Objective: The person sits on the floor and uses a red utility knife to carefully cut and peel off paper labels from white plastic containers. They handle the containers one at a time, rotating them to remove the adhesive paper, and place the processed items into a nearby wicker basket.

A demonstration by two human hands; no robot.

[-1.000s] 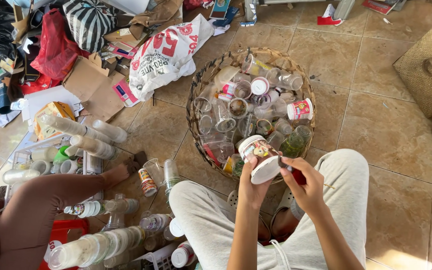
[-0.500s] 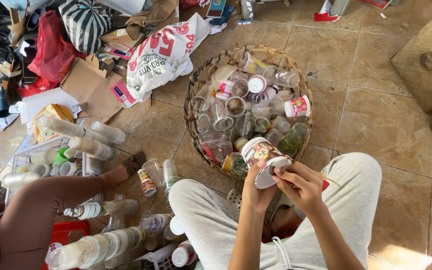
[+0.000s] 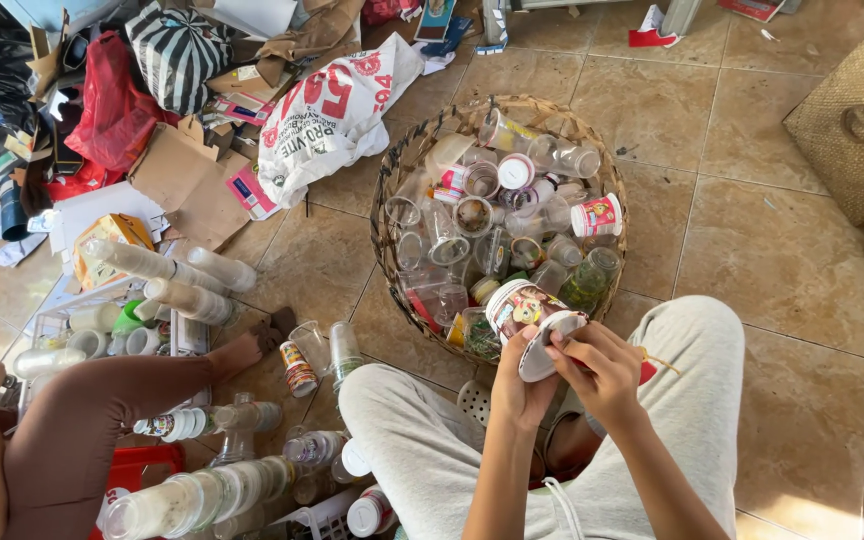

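Left hand [image 3: 518, 375] grips a printed plastic cup [image 3: 517, 308] on its side; right hand [image 3: 602, 365] pinches its foil lid [image 3: 544, 352] at the rim (lid partly lifted). Both sit just beside the woven basket [image 3: 390, 215] full of clear cups. Stacked cups [image 3: 197, 495] lie at lower left.

One round wicker basket [image 3: 392, 190] is sitting beside one white printed sack [image 3: 327, 115], one striped bag [image 3: 177, 50], and two hands [image 3: 562, 365].
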